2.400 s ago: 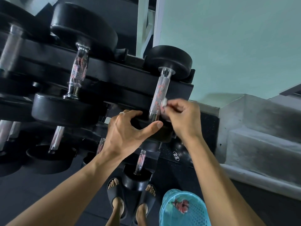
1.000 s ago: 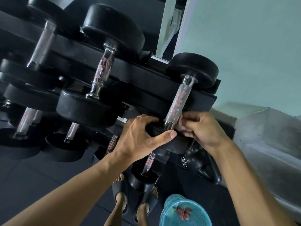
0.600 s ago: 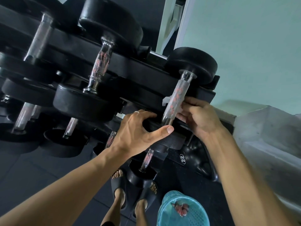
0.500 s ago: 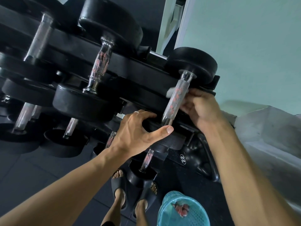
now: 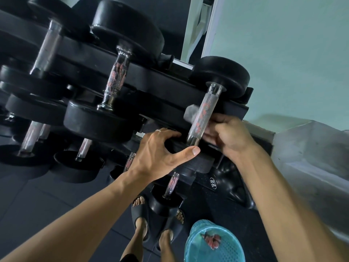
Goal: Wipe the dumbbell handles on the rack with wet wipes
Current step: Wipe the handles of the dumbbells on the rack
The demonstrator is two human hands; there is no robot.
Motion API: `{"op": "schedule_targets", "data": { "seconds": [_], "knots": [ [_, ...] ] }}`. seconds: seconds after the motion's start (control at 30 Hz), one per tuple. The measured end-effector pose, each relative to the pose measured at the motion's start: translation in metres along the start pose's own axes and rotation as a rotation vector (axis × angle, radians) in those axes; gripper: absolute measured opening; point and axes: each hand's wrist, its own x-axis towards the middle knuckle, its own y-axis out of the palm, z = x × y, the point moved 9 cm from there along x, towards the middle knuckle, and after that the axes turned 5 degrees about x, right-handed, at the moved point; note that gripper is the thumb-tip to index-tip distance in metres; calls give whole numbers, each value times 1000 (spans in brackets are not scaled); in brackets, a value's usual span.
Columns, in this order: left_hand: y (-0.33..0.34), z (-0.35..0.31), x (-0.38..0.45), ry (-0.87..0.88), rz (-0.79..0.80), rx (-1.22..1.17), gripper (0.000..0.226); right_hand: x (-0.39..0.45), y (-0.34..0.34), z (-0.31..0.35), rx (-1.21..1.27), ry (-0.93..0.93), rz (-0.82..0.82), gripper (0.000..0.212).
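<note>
A black rack (image 5: 162, 86) carries several black dumbbells with knurled metal handles. The rightmost dumbbell's handle (image 5: 204, 108) shows reddish marks. My right hand (image 5: 228, 137) reaches under this handle from the right, its fingers curled and holding a white wet wipe (image 5: 190, 114) whose end sticks out on the handle's left side. My left hand (image 5: 162, 154) grips the near black head (image 5: 194, 159) of the same dumbbell, thumb stretched across its front. Most of the wipe is hidden behind the handle.
A turquoise mesh basket (image 5: 224, 250) with crumpled used wipes stands on the dark floor by my sandalled feet (image 5: 151, 224). Lower rack tiers hold more dumbbells (image 5: 166, 203). A grey concrete step (image 5: 311, 157) and a pale green wall lie to the right.
My right hand with the wipe slid up the handle and has come back down toward its near end. The wipe now pokes out on the handle's left. My left hand kept its grip.
</note>
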Motion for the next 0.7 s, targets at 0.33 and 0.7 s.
{"op": "schedule_targets", "data": {
  "seconds": [0.33,0.7],
  "knots": [
    [3,2,3,-6,-1,1,89,-10,-5,-3,-171,-11,-4,24],
    [8,-19,5,66,98,-30,80,-75,-26,35,-362,-234,-193,39]
  ]
}}
